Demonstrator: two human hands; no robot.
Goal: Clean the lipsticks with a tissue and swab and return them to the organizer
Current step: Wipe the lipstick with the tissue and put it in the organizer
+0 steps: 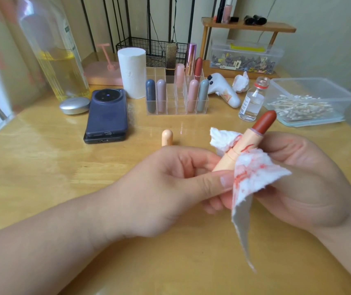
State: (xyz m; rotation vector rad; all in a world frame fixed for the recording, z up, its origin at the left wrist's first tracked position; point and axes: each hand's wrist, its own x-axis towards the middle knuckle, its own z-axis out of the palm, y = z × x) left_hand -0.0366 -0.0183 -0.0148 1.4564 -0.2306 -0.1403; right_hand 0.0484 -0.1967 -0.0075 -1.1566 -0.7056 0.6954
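- I see the left hand [161,188] gripping the lower end of an open lipstick [244,143], thumb and fingers closed on its peach tube. The tube tilts up and to the right, with the red-brown bullet extended.
- The right hand [310,182] is curled around a white tissue [255,177] and holds it against the middle of the tube. The tissue is smeared red, and one corner hangs down below the hands.
- The lipstick is held between both hands above the near bench [42,167], which is yellow wood with a glossy top.
- A peach cap [167,137] stands on the bench just beyond the left hand.
- A clear organizer [176,103] sits farther back with several capped lipsticks upright in its compartments. Some front compartments are vacant.
- Right of the organizer are a small glass bottle [252,101] and a clear box of cotton swabs [310,101].
- Left of it are a paper roll [131,73] and two stacked phones [106,111].
- A wooden shelf [249,26] stands against the wall behind.
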